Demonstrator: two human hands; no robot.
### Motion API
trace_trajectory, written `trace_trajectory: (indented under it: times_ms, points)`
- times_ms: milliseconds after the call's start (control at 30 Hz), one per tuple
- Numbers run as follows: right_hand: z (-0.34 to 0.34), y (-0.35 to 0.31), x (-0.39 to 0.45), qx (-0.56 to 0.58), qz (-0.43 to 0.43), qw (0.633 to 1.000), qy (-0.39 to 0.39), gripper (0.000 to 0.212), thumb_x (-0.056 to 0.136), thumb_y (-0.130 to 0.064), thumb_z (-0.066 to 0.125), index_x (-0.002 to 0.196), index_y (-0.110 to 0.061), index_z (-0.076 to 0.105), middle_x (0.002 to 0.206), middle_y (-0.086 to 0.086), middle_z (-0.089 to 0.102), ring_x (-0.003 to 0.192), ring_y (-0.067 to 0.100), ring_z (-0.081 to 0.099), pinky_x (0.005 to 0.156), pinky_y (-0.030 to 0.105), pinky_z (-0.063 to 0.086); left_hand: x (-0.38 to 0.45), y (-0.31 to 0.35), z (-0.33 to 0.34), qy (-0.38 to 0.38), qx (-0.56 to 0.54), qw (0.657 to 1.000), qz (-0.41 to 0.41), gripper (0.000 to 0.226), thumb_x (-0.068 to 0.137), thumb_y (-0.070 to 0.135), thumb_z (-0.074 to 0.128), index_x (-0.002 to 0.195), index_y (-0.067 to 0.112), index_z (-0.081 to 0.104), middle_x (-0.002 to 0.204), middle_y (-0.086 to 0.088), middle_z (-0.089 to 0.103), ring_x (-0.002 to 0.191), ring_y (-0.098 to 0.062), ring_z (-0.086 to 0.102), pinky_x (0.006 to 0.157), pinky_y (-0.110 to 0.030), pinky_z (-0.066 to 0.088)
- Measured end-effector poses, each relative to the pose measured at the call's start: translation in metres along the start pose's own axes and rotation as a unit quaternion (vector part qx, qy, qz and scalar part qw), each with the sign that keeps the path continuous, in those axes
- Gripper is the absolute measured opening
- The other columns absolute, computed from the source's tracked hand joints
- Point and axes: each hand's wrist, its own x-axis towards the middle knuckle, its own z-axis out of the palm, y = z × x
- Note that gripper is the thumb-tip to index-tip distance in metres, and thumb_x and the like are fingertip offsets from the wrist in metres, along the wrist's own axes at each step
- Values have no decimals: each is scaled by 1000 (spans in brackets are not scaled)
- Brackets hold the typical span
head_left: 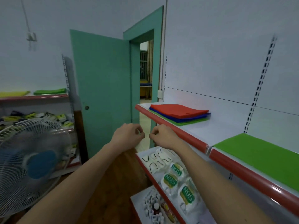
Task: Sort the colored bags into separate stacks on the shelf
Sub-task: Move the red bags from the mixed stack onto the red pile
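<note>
Plainly, label by label:

Mixed stack [179, 114]: on the upper shelf [202, 131] at about 1 o'clock from the hands; a red bag [178, 109] on top, blue bags [191, 118] under it, a green bag [182, 122] at the bottom, all flat and fanned slightly apart.
Stack axis: long edges follow the shelf's run, from the door end at 12 o'clock toward the near end at 4 o'clock; a small slit in the red bag sits by its 3 o'clock edge.
Lone green bag [262, 157]: flat on the next shelf section at 3 o'clock, well apart from the mixed stack, long side along the red front lip.
Left hand [127, 135]: in the air before the shelf's corner, fingers curled in, holding nothing.
Right hand [163, 136]: just beside the left hand, fingertips nearly meeting it, fingers curled, nothing in its grasp, close to the red lip.
Lower shelf [144, 164]: at 5 o'clock, holding white packets with green labels [176, 178] and white pieces with black loops.
Bottom tray [137, 199]: at 6 o'clock, small white-capped bottles packed inside.
Far rack [34, 97]: at 10 o'clock, a yellow bag [14, 93] and another green bag [50, 91] side by side on top; mixed packets below.
Fan [29, 160]: at 8 o'clock.
Door [103, 88]: teal, standing ajar at 12 o'clock.
</note>
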Motion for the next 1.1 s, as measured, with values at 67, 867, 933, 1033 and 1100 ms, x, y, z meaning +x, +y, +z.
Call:
trace_trajectory:
  times_ms: [67, 867, 933, 1033, 1100]
  points:
    - [4, 10, 21, 2, 0, 1000, 1, 25, 92, -22, 56, 67, -18, 58, 67, -4, 58, 71, 17, 60, 72, 39, 52, 18, -13, 12, 3, -10, 1000, 8, 21, 91, 42, 56, 102, 28, 68, 102, 11, 67, 92, -9, 59, 69, -26, 44]
    - [52, 72, 223, 68, 152, 885, 435, 18, 89, -1, 56, 93, -18, 61, 85, 3, 62, 71, 12, 54, 67, 19, 46, 304, -163, 120, -44, -337, 931, 136, 10, 95, 22, 60, 101, 25, 67, 98, 15, 63, 91, 5, 55, 71, -8, 38]
    - [38, 89, 224, 26, 182, 841, 509, 17, 87, -4, 56, 94, -19, 64, 90, 1, 63, 83, 19, 57, 78, 34, 50, 336, -151, 132, -50, -350, 923, 152, 11, 94, 23, 60, 100, 27, 67, 99, 13, 65, 92, -1, 60, 74, -17, 47]
    - [23, 117, 220, -41, 237, 777, 582, 15, 86, -5, 57, 95, -13, 66, 93, 3, 60, 93, 23, 50, 78, 31, 38, 383, -131, 153, -40, -355, 922, 152, 11, 93, 23, 61, 101, 27, 67, 107, 10, 64, 100, -7, 55, 83, -24, 44]
    - [14, 133, 222, -63, 291, 750, 591, 12, 88, -8, 58, 97, -12, 65, 101, 8, 58, 96, 20, 42, 76, 28, 30, 412, -118, 167, -35, -341, 927, 152, 13, 91, 25, 62, 103, 28, 66, 113, 7, 63, 104, -12, 54, 89, -30, 45]
